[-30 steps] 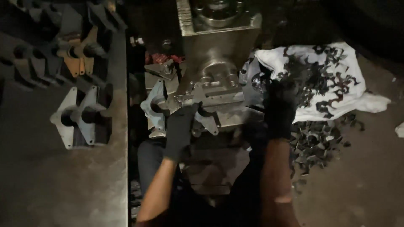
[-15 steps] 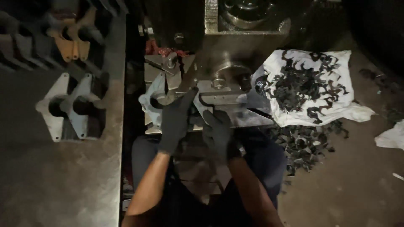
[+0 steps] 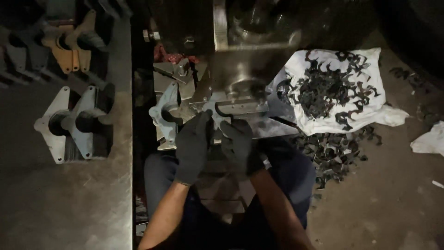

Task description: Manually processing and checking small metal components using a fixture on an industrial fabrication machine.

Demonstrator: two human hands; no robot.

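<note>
On the left bench, stacked metal brackets (image 3: 74, 122) lie untouched. The left hand (image 3: 193, 146), gloved, has stayed at the press (image 3: 240, 69), fingers curled onto the flat metal piece (image 3: 222, 113) under the ram. The right hand (image 3: 240, 143) has come back from the white cloth (image 3: 370, 99) of scrap and now pinches that piece too.

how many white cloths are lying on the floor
2. A large white cloth spread right of the press, heaped with dark metal scraps; a small white rag at the far right edge. Dark corners may hide more.
</note>
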